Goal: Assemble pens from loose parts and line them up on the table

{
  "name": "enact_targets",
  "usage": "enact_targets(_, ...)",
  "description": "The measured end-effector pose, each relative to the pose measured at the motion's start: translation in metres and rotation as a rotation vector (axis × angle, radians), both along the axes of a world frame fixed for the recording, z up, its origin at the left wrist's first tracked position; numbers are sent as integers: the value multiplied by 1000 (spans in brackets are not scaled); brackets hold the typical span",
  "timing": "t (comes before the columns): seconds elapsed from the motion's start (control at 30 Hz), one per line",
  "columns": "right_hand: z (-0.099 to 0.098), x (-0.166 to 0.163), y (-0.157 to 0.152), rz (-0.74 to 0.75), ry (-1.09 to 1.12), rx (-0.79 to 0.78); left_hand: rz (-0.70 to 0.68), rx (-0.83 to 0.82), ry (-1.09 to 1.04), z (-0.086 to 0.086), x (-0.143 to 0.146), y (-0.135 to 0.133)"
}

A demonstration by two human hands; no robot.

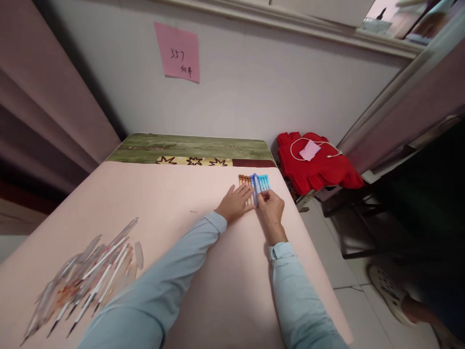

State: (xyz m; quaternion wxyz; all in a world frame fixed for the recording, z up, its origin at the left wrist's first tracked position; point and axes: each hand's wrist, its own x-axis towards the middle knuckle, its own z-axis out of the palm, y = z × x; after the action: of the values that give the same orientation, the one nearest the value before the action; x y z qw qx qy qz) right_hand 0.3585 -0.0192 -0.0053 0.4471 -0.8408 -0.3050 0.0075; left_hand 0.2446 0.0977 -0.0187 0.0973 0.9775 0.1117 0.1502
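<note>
A row of pens (254, 183) lies side by side near the far right edge of the pink table (152, 203), some with orange caps on the left and blue caps on the right. My left hand (237, 202) lies flat on the orange-capped pens, fingers spread. My right hand (271, 207) pinches a blue-capped pen in the middle of the row. Both arms wear light blue sleeves.
A pile of clear pen wrappers and loose pens (87, 276) lies at the near left of the table. A green patterned cloth (192, 148) covers the far end. A red cushion with a white cable (316, 162) sits on a chair to the right. A person's foot in a white clog (390, 291) is at right.
</note>
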Motion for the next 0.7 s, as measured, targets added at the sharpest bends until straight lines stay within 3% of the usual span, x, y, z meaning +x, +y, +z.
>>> enact_targets(0.37,0,-3,1,74,-55,-20,31,110,39,2,-4,0)
enact_targets(0.7,8,-12,1,72,-114,-231,70,198,82,7,-5,-4)
